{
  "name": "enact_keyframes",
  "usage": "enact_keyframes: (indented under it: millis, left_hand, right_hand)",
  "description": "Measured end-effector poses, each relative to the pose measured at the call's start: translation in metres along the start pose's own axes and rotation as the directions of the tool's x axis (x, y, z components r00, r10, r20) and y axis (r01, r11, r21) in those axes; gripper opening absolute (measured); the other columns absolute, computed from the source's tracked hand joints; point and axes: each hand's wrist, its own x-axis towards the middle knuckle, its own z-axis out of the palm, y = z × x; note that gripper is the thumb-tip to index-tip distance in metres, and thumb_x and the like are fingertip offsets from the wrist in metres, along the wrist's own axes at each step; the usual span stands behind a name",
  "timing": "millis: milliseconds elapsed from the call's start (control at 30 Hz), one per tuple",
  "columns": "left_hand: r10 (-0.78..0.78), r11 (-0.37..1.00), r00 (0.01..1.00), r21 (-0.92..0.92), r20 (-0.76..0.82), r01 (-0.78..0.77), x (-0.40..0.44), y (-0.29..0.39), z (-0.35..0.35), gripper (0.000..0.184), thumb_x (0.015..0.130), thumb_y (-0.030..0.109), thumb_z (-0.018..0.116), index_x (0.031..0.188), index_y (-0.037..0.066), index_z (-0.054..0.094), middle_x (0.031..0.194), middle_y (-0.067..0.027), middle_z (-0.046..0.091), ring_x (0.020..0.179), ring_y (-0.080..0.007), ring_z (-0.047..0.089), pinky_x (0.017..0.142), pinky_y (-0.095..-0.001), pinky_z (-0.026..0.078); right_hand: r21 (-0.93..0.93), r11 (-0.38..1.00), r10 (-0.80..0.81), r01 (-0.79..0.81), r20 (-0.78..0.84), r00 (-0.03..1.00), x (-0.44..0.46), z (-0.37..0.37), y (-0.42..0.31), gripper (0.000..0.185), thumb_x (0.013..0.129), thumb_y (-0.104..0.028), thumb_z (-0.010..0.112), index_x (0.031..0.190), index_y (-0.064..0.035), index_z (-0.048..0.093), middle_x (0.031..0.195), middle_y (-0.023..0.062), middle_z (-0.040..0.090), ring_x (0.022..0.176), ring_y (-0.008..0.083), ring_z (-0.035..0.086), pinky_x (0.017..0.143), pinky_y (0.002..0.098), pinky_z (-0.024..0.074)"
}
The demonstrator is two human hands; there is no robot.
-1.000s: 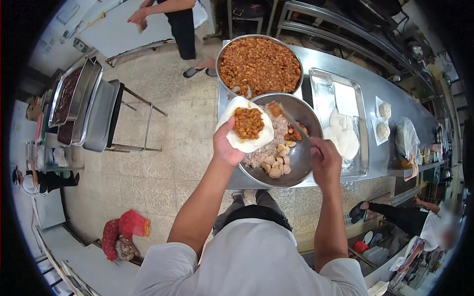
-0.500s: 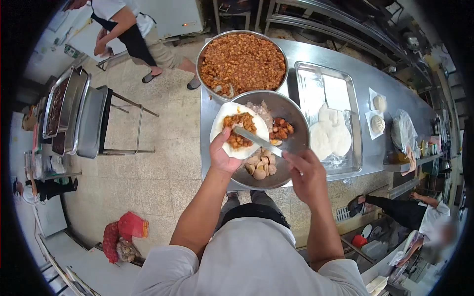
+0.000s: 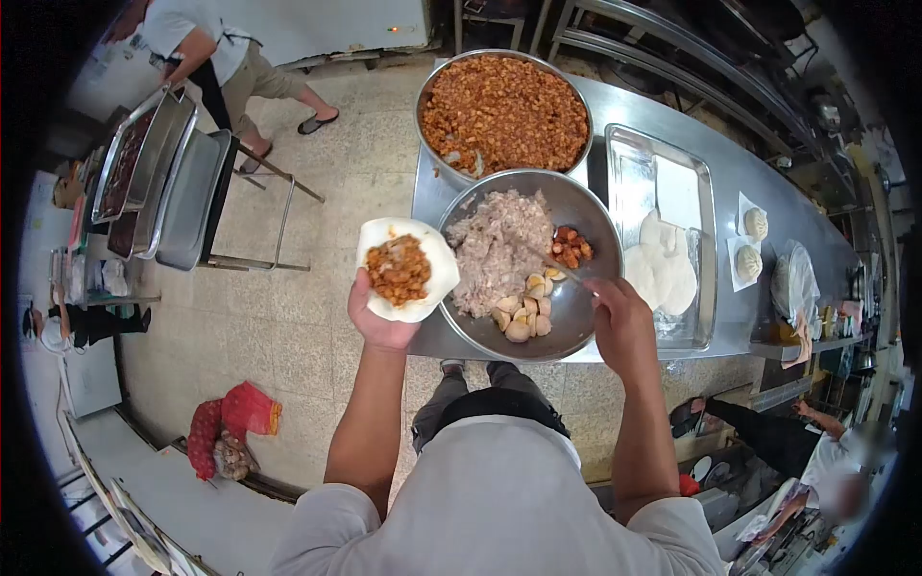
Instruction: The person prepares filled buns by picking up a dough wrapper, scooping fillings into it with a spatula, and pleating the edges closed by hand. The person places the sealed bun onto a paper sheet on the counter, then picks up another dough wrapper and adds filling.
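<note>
My left hand [image 3: 384, 324] holds a round white dough wrapper [image 3: 438, 272] from below, left of the steel bowl. A heap of brown-orange filling [image 3: 398, 273] lies on the wrapper. Over the right side of the bowl [image 3: 586, 322], my right hand [image 3: 622, 322] is closed round a flat spatula [image 3: 562, 268], whose far end reaches to the pale minced meat [image 3: 495, 240]. Dark red chunks [image 3: 571, 247] and cut egg-like pieces [image 3: 521, 317] sit beside the meat. Behind stands a large pan of chopped brown filling [image 3: 504, 110].
Right of the bowl, a metal tray [image 3: 693, 331] holds flat dough rounds [image 3: 663, 274]. Two buns [image 3: 748, 262] rest on paper further right. At the upper left, a person [image 3: 235, 62] stands by the rack of trays [image 3: 182, 216]. Another person [image 3: 768, 432] is at the lower right.
My left hand has moved left with the wrapper, away from the bowl. The spatula has left the wrapper's filling and reaches to the minced meat. The person at the upper left has moved to the rack.
</note>
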Motion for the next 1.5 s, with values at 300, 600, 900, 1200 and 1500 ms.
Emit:
enact_keyframes:
  millis: [300, 600, 900, 1200, 1500]
  left_hand:
    - [-0.032, 0.994, 0.998, -0.105, -0.063, 0.025, -0.004, -0.015, -0.028, 0.070, 0.092, 0.042, 0.056, 0.149, 0.007, 0.038, 0.151, -0.0186, 0.042, 0.138, -0.0395, 0.042, 0.114, -0.0599, 0.032]
    - [-0.052, 0.978, 0.999, -0.202, 0.004, 0.051, 0.000, -0.016, -0.031, 0.066, 0.092, 0.037, 0.056, 0.148, 0.007, 0.040, 0.149, -0.0174, 0.044, 0.137, -0.0390, 0.043, 0.114, -0.0597, 0.032]
    - [-0.046, 0.996, 0.999, -0.075, -0.004, 0.045, -0.006, 0.017, -0.007, 0.066, 0.092, 0.035, 0.057, 0.148, 0.005, 0.038, 0.146, -0.0189, 0.047, 0.134, -0.0389, 0.047, 0.112, -0.0592, 0.035]
    - [-0.162, 0.986, 0.986, -0.046, -0.027, 0.160, 0.008, -0.013, 0.022, 0.063, 0.092, 0.036, 0.061, 0.144, 0.004, 0.044, 0.143, -0.0187, 0.050, 0.131, -0.0381, 0.049, 0.112, -0.0568, 0.037]
    - [-0.230, 0.973, 0.972, -0.012, -0.055, 0.230, 0.012, -0.038, 0.027, 0.062, 0.089, 0.030, 0.064, 0.142, 0.004, 0.045, 0.140, -0.0178, 0.053, 0.129, -0.0367, 0.051, 0.112, -0.0538, 0.038]
  right_hand:
    - [-0.190, 0.975, 0.084, -0.117, -0.176, 0.981, 0.022, 0.068, 0.020, 0.034, 0.081, 0.002, 0.054, 0.111, -0.0070, 0.068, 0.098, 0.0174, 0.068, 0.088, 0.0395, 0.066, 0.075, 0.0472, 0.0539]
    - [0.111, 0.993, 0.045, -0.033, -0.105, 0.993, 0.016, 0.111, 0.001, 0.031, 0.082, -0.002, 0.054, 0.109, -0.0011, 0.071, 0.099, 0.0251, 0.069, 0.089, 0.0419, 0.067, 0.080, 0.0458, 0.0535]
    - [0.367, 0.856, 0.318, -0.365, 0.183, 0.930, 0.008, 0.115, 0.014, 0.028, 0.089, -0.004, 0.060, 0.115, 0.0012, 0.069, 0.090, 0.0141, 0.070, 0.078, 0.0124, 0.063, 0.071, 0.0285, 0.0496]
    - [0.119, 0.987, -0.082, 0.105, -0.187, 0.979, -0.012, 0.035, -0.069, 0.035, 0.080, 0.005, 0.061, 0.112, -0.0077, 0.070, 0.084, 0.0139, 0.060, 0.077, 0.0311, 0.062, 0.068, 0.0387, 0.0505]
    - [-0.001, 0.989, -0.145, 0.146, -0.117, 0.982, -0.032, 0.057, -0.063, 0.036, 0.076, 0.003, 0.065, 0.108, -0.0093, 0.072, 0.087, 0.0127, 0.060, 0.080, 0.0300, 0.062, 0.066, 0.0405, 0.0515]
